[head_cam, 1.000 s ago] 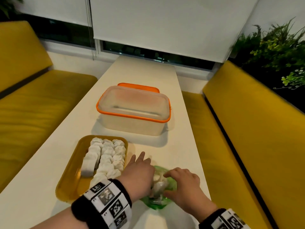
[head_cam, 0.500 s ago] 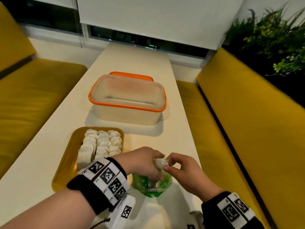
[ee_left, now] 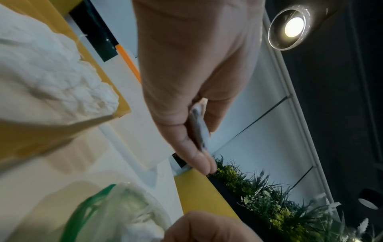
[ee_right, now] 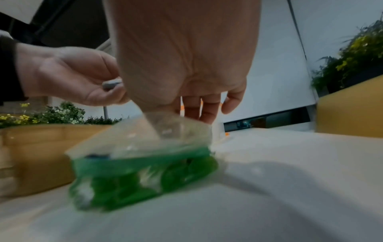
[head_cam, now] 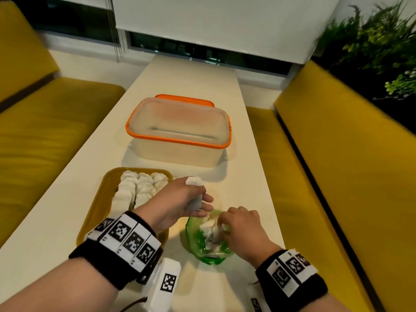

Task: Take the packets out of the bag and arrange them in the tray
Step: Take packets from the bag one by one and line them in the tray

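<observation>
My left hand (head_cam: 180,199) pinches a packet (head_cam: 194,194) above the tray (head_cam: 96,206); my right hand (head_cam: 242,224) grips another inside the bag (head_cam: 202,248).

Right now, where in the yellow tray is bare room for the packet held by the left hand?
The yellow plastic tray is bare along its left side; its right side is crowded with rows of white packets.

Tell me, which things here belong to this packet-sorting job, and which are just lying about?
In the job:
green bag
packet in left hand
right hand at the bag
yellow tray
packets in tray

Lying about:
orange-rimmed tub
yellow benches
plants
</observation>
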Demonstrator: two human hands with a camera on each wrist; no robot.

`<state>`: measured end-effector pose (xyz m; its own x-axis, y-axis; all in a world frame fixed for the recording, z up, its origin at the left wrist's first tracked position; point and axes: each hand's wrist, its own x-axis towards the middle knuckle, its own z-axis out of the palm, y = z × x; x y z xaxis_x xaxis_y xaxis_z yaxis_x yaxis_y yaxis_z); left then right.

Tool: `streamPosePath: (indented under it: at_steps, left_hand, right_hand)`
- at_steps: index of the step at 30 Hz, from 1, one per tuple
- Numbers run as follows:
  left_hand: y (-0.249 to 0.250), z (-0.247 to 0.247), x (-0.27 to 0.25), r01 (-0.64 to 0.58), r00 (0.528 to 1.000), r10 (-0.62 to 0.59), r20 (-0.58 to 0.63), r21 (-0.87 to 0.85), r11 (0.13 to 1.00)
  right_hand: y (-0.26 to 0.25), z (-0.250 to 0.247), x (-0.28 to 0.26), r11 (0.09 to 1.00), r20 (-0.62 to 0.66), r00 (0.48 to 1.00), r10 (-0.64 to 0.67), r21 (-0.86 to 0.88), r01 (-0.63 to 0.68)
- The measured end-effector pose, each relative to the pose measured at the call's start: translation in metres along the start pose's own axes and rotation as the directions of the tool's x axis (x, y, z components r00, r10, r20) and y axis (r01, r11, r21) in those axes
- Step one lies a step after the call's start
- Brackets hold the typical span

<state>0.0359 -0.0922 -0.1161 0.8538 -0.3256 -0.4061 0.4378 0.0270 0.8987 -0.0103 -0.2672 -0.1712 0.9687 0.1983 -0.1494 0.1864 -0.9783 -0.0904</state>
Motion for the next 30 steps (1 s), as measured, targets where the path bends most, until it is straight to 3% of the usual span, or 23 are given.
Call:
streamPosePath:
  at_steps: [9,12,16,23,26,28,30]
  left_hand:
    - [-0.017,0.0,-0.002,0.118,0.993,-0.117,-0.032,0.031,0.992]
    - [-0.02,0.006,0.001,0.145,0.989,-0.143,-0.034,0.074,0.987]
    - [-0.03,0.01,0.006,0.205,0.978,-0.199,-0.065,0.116,0.972]
    - [-0.03,0.017,0.015,0.195,0.976,-0.175,-0.129,0.161,0.968]
    - [-0.024,0.02,0.016,0.16,0.985,-0.154,-0.073,0.083,0.984]
    - [-0.019,0.019,0.015,0.206,0.979,-0.206,-0.002,0.052,0.977]
    - [-0.017,0.016,0.013,0.296,0.928,-0.292,0.232,0.019,0.955]
  right_hand:
    - [-0.004,0.01,0.001,0.996,0.012,0.999,0.041,0.075,-0.041]
    - [0.0,0.004,0.001,0.972,0.016,0.997,0.08,0.222,-0.081]
    - [0.006,-0.003,-0.007,0.766,0.046,0.983,0.177,0.621,-0.166]
    - [0.02,-0.017,-0.009,0.603,0.028,0.973,0.229,0.78,-0.164]
    - [0.024,-0.031,-0.011,0.434,0.046,0.972,0.23,0.889,-0.144]
    - [0.022,-0.043,-0.011,0.328,0.06,0.985,0.162,0.938,-0.111]
    - [0.013,-0.052,-0.009,0.302,0.067,0.993,0.095,0.949,-0.093]
